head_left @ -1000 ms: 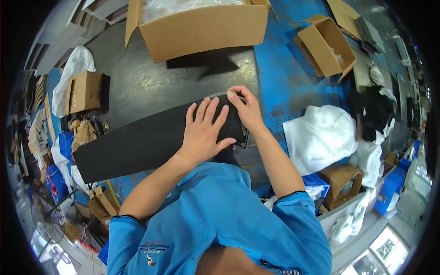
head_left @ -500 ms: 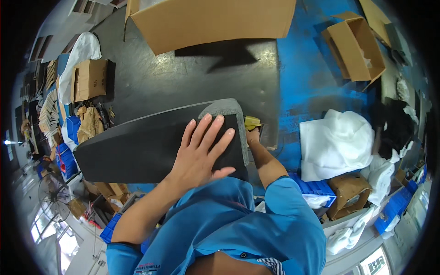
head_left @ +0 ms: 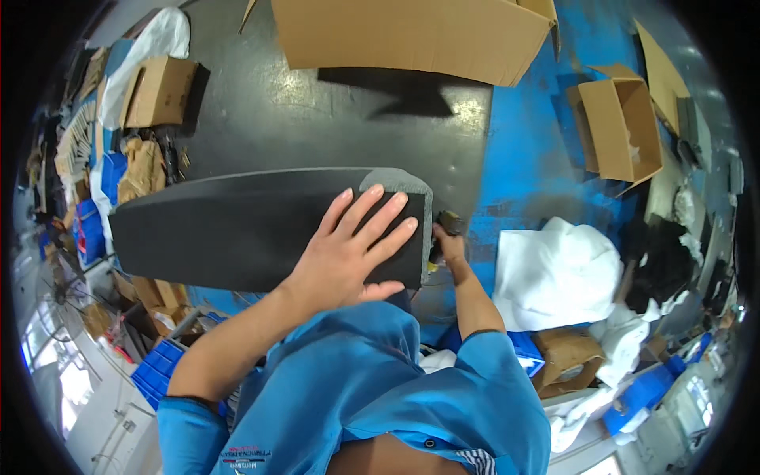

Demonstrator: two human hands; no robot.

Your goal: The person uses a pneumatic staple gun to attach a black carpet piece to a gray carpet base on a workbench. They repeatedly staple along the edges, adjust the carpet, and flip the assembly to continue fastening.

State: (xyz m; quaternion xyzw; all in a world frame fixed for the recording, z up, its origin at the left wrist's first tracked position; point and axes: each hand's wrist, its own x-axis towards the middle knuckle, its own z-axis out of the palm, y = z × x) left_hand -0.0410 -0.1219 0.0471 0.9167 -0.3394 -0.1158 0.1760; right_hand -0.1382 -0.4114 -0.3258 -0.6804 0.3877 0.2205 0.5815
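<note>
A long black upholstered panel [head_left: 214,237] lies across the table in front of me, its left end narrowing and its right end edged with grey fabric [head_left: 396,180]. Flat on the panel's black face near that end, my left hand [head_left: 336,257] rests with fingers spread and nothing held. Just beyond the grey edge, my right hand [head_left: 451,247] is wrapped round a yellow-and-black hand-held tool [head_left: 450,222]. Much of the tool is covered by my fingers, so its exact kind is unclear. Whether its tip touches the panel cannot be seen.
A large cardboard box [head_left: 412,36] stands at the far side, a smaller open one [head_left: 621,131] at far right. White wrapped padding [head_left: 558,273] lies right of my right arm. Another carton [head_left: 162,91] and brown crumpled paper [head_left: 142,170] are at left.
My right hand has turned the tool, whose dark end now points up and away, and has moved slightly right. My left hand stays flat on the panel. The whole view has shifted.
</note>
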